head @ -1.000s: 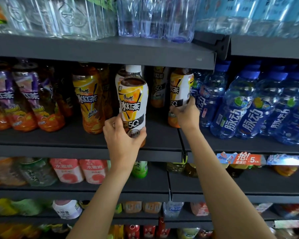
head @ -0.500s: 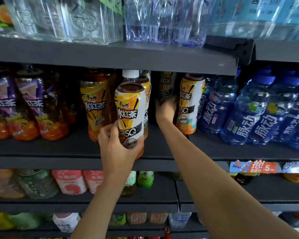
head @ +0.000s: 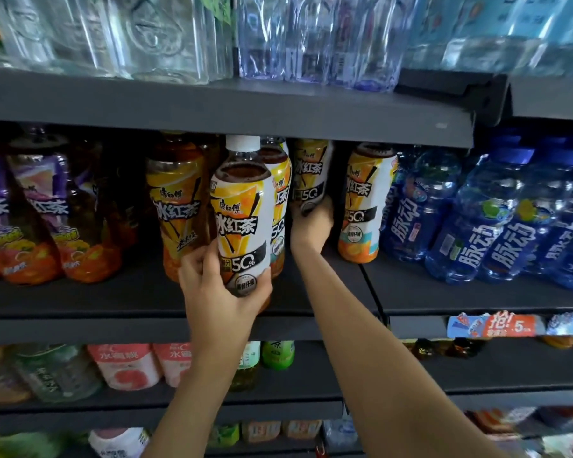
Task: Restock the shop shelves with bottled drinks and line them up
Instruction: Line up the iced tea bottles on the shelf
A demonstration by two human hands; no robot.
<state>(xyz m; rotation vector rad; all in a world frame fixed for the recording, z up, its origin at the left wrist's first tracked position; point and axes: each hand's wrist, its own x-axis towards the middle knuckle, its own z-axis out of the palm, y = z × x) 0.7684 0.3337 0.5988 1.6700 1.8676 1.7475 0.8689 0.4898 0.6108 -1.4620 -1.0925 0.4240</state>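
Reaching into the dark shelf (head: 146,302), you have 2 bottles in hand: your left hand (head: 224,292) is wrapped round the base of the front tea bottle (head: 242,219) at the shelf edge, your right hand (head: 311,223) grips another tea bottle (head: 310,175) deeper in. Pushing either back carelessly could topple the neighbouring orange bottle (head: 364,206), standing just beside your wrist.

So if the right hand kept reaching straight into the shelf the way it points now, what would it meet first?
The right hand already grips the base of an iced tea bottle set back in the row. Pushing on would drive that bottle deeper; what stands behind it is dark and cannot be made out.
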